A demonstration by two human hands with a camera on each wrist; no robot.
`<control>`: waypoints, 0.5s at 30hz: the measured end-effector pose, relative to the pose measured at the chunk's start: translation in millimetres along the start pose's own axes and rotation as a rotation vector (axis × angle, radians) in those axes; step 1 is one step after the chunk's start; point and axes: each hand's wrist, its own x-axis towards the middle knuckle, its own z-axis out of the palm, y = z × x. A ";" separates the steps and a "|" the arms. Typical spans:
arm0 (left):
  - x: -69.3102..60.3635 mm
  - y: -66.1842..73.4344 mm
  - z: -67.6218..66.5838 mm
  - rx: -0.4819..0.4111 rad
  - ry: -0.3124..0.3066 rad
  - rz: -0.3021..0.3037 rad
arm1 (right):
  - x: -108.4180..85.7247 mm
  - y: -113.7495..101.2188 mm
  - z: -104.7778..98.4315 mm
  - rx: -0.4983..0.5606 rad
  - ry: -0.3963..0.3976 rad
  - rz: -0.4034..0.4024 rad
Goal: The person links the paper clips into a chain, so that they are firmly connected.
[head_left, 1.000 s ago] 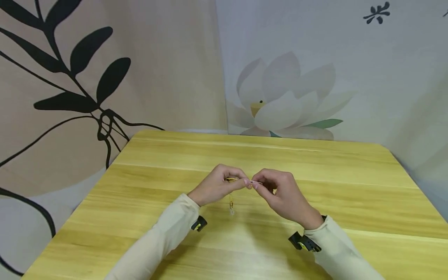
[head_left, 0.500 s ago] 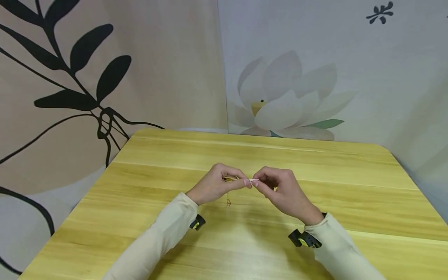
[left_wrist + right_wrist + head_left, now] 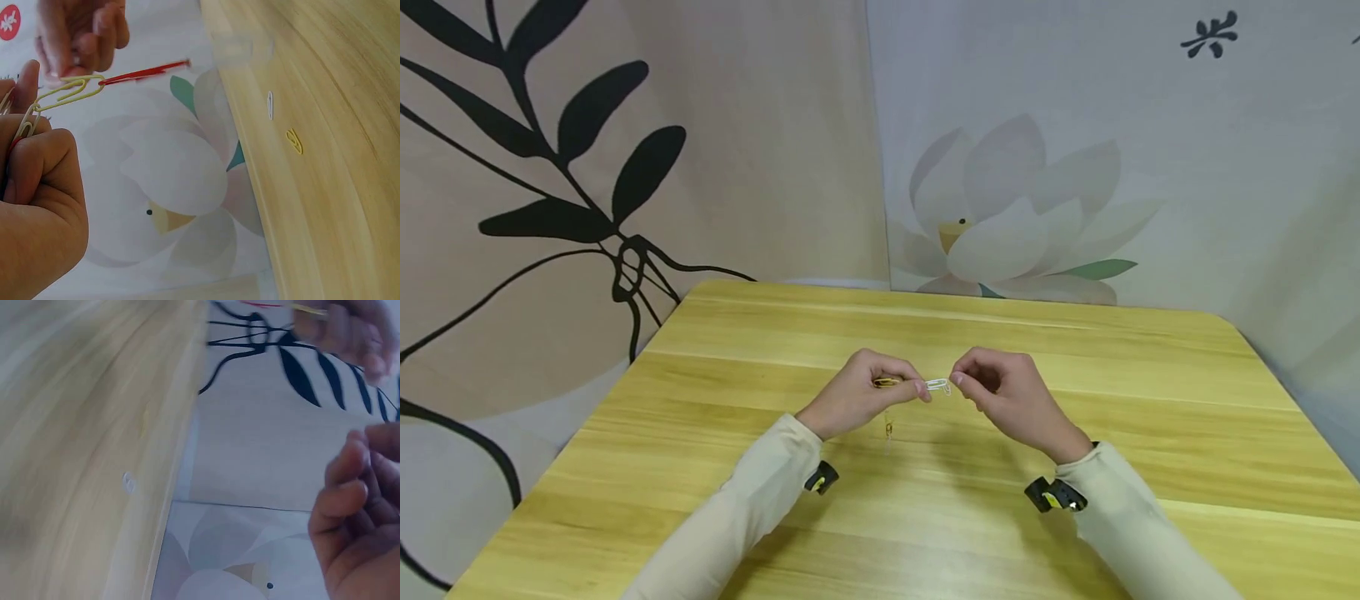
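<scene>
Between thumb and fingers, my left hand (image 3: 867, 396) pinches a chain of paper clips. A white paper clip (image 3: 938, 384) sticks out past its fingertips, with another pale loop at its end. Yellow paper clips (image 3: 886, 382) show inside the hand, and a short length with a yellow paper clip (image 3: 889, 429) dangles below. The left wrist view shows a yellow paper clip (image 3: 78, 90) linked to a blurred red paper clip (image 3: 144, 74). My right hand (image 3: 1011, 404) hovers just right of the white clip, fingers loosely curled; the right wrist view shows nothing between its fingertips.
Both hands are above a wooden table (image 3: 790, 325). A white paper clip (image 3: 270, 105) and a yellow paper clip (image 3: 294, 142) appear against the tabletop in the left wrist view; whether they lie on it I cannot tell. A printed cloth (image 3: 790, 150) hangs behind.
My right hand has let go of the white paper clip and drawn slightly up and to the right. More of that clip now shows. The left hand has shifted slightly left, keeping its grip.
</scene>
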 end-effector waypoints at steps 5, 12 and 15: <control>0.5 1.5 -0.6 -0.005 0.006 -0.006 | 8.1 6.8 0.8 -0.154 -0.041 -0.015; 1.5 3.3 0.2 -0.031 0.003 -0.022 | 14.3 13.4 1.8 -0.237 -0.334 0.051; 2.2 3.5 0.7 -0.039 -0.002 -0.012 | 15.9 18.2 3.6 -0.269 -0.415 0.080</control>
